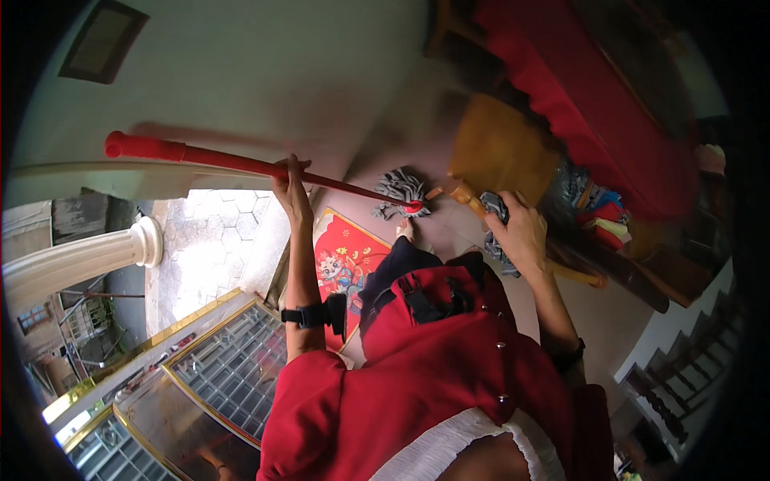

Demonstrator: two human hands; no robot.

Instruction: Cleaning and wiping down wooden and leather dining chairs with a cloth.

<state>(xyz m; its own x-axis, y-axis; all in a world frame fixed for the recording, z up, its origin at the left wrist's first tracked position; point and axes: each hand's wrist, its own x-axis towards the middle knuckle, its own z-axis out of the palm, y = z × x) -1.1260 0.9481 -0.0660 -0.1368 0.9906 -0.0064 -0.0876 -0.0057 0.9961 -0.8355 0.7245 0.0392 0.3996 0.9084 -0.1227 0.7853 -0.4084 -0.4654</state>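
Note:
My left hand [292, 191] grips the red handle of a mop [200, 156] about midway along it. The handle runs from a red knob at the left down to the grey string mop head [401, 192], which rests on the floor ahead of my foot. My right hand [523, 232] is closed on a bunch of grey cloth strands [496, 210] beside a wooden chair [505, 148]. A black strap with a small device sits on my left forearm. I wear a red top.
A red printed doormat [349, 256] lies on the floor. A table with a red cloth [609, 104] stands behind the chair, folded coloured cloths [605, 216] beneath it. A metal-grille glass door [224, 369], white pillar [88, 256] and paved yard are left; stairs [682, 361] right.

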